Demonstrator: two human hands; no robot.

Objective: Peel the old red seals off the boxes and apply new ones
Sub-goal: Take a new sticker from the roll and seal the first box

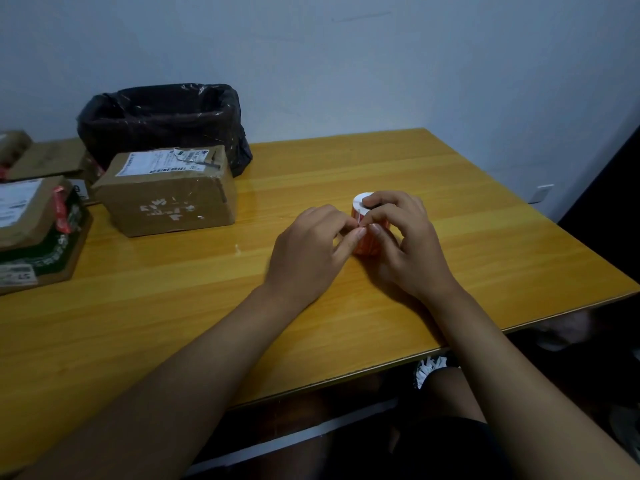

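hands (313, 242) (403, 237) both pinching seal roll (363, 225), taped box (169, 194) and lined bin (162, 121) well left

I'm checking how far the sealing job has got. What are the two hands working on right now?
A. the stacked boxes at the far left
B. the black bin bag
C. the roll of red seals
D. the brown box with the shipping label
C: the right hand holds the roll of red seals on the table while the left hand pinches at its edge; the brown box sits untouched.

Both hands (360, 237) pinch the seal roll (367, 233) on the table (450, 202).
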